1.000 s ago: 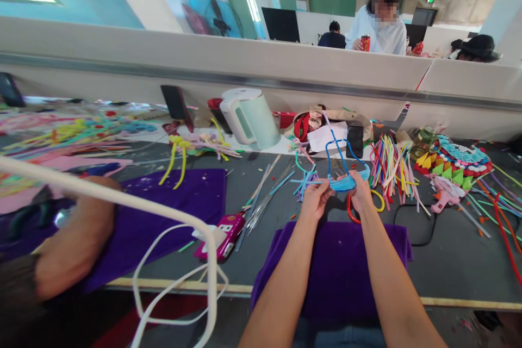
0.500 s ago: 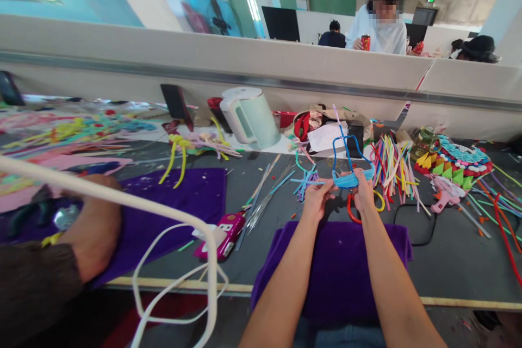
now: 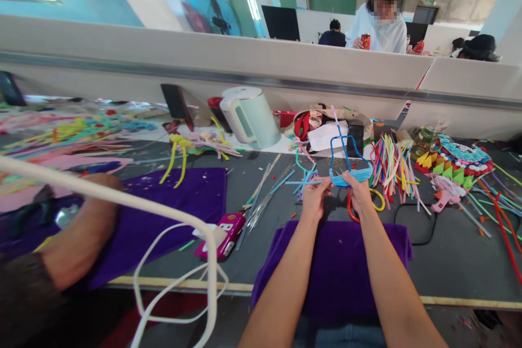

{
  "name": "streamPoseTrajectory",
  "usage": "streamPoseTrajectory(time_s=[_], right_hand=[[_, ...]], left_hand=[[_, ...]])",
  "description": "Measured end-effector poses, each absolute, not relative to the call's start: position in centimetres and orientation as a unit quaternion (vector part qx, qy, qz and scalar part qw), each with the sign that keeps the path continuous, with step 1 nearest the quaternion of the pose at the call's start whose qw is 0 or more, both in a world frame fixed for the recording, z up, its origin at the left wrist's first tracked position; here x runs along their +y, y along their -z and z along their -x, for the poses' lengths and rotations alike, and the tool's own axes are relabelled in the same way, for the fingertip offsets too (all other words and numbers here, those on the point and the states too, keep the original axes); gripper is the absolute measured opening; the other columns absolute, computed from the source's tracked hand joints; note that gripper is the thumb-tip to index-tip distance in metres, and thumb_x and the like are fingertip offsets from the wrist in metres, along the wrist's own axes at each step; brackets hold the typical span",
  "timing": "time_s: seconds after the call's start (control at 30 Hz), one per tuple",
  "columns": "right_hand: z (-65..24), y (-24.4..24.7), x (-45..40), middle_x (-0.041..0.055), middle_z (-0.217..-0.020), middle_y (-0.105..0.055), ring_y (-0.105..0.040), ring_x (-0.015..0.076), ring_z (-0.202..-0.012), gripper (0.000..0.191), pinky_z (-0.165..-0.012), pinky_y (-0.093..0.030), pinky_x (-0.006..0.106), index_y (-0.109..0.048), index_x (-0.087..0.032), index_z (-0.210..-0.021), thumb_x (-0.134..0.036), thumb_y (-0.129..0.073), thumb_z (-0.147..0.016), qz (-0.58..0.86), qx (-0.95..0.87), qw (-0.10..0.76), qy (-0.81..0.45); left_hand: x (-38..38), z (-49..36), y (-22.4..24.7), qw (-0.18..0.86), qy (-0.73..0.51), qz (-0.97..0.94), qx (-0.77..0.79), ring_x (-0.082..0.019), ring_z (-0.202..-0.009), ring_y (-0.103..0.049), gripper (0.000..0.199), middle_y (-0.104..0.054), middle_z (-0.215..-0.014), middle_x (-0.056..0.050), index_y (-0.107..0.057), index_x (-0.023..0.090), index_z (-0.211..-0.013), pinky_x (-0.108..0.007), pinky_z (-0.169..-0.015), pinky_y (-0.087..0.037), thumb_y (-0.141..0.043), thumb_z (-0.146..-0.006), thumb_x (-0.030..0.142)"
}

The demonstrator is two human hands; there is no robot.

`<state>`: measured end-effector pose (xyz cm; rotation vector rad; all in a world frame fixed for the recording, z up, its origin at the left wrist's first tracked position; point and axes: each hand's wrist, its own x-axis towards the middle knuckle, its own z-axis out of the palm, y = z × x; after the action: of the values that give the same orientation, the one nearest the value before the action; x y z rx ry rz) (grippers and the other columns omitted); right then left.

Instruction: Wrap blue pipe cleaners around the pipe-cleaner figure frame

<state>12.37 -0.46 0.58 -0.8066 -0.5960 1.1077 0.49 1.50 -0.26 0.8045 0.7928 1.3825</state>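
Both my hands are above the near edge of a purple cloth (image 3: 330, 261). My right hand (image 3: 359, 191) is closed on a blue pipe-cleaner shape (image 3: 359, 174), a light blue flat band with a darker blue outline and an upright stem tipped in pale purple. My left hand (image 3: 314, 198) pinches at the left end of that band, where a thin light blue pipe cleaner (image 3: 294, 182) sticks out to the left. Just under my right hand lie a red loop (image 3: 351, 211) and a yellow loop (image 3: 380, 199), partly hidden.
A bundle of coloured pipe cleaners (image 3: 393, 168) and a pink glue gun (image 3: 446, 193) lie to the right. A pale kettle (image 3: 255, 117) stands behind. A white tube (image 3: 163, 196) crosses the left foreground, near a co-worker's arm (image 3: 87, 228) and a magenta box (image 3: 228, 234).
My hands and the blue pipe-cleaner shape have shifted slightly left. The co-worker's arm at the left has moved a little.
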Motion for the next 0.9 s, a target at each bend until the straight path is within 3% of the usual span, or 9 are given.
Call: streamPoseTrajectory(time_s=[0.2,0.47,0.73,0.9], right_hand=[[-13.0,-0.7,-0.5,-0.0021,-0.060,-0.062,-0.053,0.0094,-0.048,0.028,-0.042,-0.041,0.020,-0.061,-0.016,-0.070,-0.032,-0.080,-0.058,0.396,-0.243,0.735,-0.494],[-14.4,-0.2,-0.1,-0.0048,-0.052,-0.056,-0.046,0.0060,-0.041,0.028,-0.040,-0.039,0.019,-0.057,-0.017,-0.063,-0.038,-0.076,-0.063,0.394,-0.270,0.753,-0.452],[-14.6,-0.3,-0.2,-0.0011,-0.068,-0.066,-0.058,0.0089,-0.054,0.037,-0.051,-0.048,0.020,-0.066,-0.016,-0.093,-0.045,-0.069,-0.070,0.398,-0.270,0.746,-0.462],[-14.6,-0.2,0.0,0.0025,-0.076,-0.070,-0.062,0.0117,-0.060,0.036,-0.057,-0.051,0.023,-0.065,-0.016,-0.089,-0.044,-0.072,-0.067,0.394,-0.264,0.759,-0.446]], left_hand=[[1.3,-0.6,-0.1,0.585,-0.637,-0.342,0.368,-0.007,-0.044,-0.051,0.026,-0.059,-0.053,0.002,-0.063,0.014,-0.068,-0.018,-0.041,-0.033,-0.080,-0.056,0.029],[1.8,-0.6,0.5,0.584,-0.638,-0.342,0.368,-0.006,-0.044,-0.049,0.027,-0.056,-0.051,0.003,-0.063,0.014,-0.067,-0.018,-0.042,-0.033,-0.080,-0.054,0.030],[2.3,-0.2,0.9,0.585,-0.643,-0.351,0.349,-0.006,-0.044,-0.047,0.025,-0.054,-0.051,0.003,-0.064,0.014,-0.067,-0.017,-0.042,-0.033,-0.079,-0.057,0.030],[2.4,-0.2,0.7,0.593,-0.633,-0.358,0.346,-0.006,-0.041,-0.047,0.025,-0.054,-0.048,0.003,-0.065,0.013,-0.067,-0.017,-0.042,-0.034,-0.080,-0.056,0.030]])
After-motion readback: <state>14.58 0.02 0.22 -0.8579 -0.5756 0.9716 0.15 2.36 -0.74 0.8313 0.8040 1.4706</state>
